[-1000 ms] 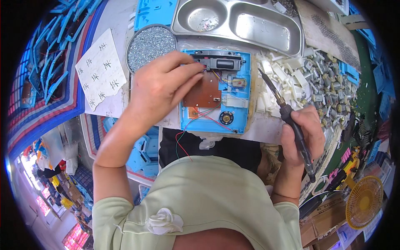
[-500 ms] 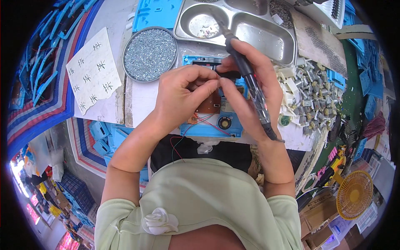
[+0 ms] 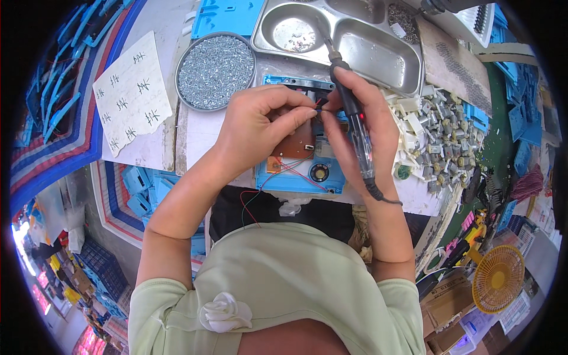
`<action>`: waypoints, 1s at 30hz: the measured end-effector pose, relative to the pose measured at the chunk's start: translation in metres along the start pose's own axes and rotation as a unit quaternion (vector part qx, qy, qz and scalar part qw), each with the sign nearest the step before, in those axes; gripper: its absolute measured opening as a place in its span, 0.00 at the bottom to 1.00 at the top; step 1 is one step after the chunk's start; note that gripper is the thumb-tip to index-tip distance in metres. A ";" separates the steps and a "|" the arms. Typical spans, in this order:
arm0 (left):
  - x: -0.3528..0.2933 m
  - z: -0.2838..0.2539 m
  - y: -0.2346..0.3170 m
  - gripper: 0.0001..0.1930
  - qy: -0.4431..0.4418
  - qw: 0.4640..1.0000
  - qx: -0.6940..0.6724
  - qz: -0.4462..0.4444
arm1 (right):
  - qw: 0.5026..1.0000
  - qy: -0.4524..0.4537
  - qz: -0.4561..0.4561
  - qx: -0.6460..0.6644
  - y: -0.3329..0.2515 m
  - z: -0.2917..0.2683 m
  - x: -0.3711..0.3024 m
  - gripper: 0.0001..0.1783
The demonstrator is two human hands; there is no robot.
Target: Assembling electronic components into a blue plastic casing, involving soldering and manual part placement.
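My left hand is closed in a pinch over the blue casing, with a thin red wire at its fingertips. Close against it, the thumb and forefinger of my right hand also pinch near the wire; what exactly they grip is too small to make out. A black soldering iron lies through my right hand, its tip pointing up and away. Inside the casing sit a brown circuit board, a small round speaker and red and green wires. My fingers hide the casing's far part.
A round dish of small metal parts stands left of the casing. Behind is a steel compartment tray. Small motors are heaped at the right. A marked paper sheet lies left; a yellow fan stands low right.
My fingertips have drawn slightly apart, and the red wire now shows between them. The right hand and soldering iron have shifted a little right and nearer.
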State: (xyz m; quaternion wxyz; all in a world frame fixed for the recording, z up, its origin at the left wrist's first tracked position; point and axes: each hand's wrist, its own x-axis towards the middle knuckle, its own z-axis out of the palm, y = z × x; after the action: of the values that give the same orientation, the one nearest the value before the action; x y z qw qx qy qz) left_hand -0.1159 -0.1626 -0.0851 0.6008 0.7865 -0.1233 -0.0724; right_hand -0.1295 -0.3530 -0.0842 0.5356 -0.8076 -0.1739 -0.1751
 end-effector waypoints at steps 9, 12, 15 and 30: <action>-0.001 0.006 0.004 0.04 0.006 0.985 0.128 0.111 | 0.996 0.020 -0.063 -0.061 -0.006 -0.043 -0.019 0.25; -0.001 0.009 0.003 0.05 0.008 0.983 0.153 0.098 | 0.996 0.037 -0.079 -0.025 -0.005 -0.058 -0.027 0.22; 0.001 0.010 -0.001 0.05 0.025 0.978 0.173 0.117 | 0.997 0.058 -0.044 0.000 -0.006 -0.059 -0.039 0.20; 0.002 0.011 -0.004 0.06 0.040 0.973 0.193 0.123 | 0.994 -0.072 -0.074 -0.024 -0.006 -0.054 -0.041 0.17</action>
State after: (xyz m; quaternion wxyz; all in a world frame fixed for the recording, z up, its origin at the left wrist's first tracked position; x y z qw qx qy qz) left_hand -0.1161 -0.1725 -0.0921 0.4464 0.8688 -0.2061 0.0587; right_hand -0.1735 -0.4049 -0.0790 0.4882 -0.8155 -0.2666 -0.1599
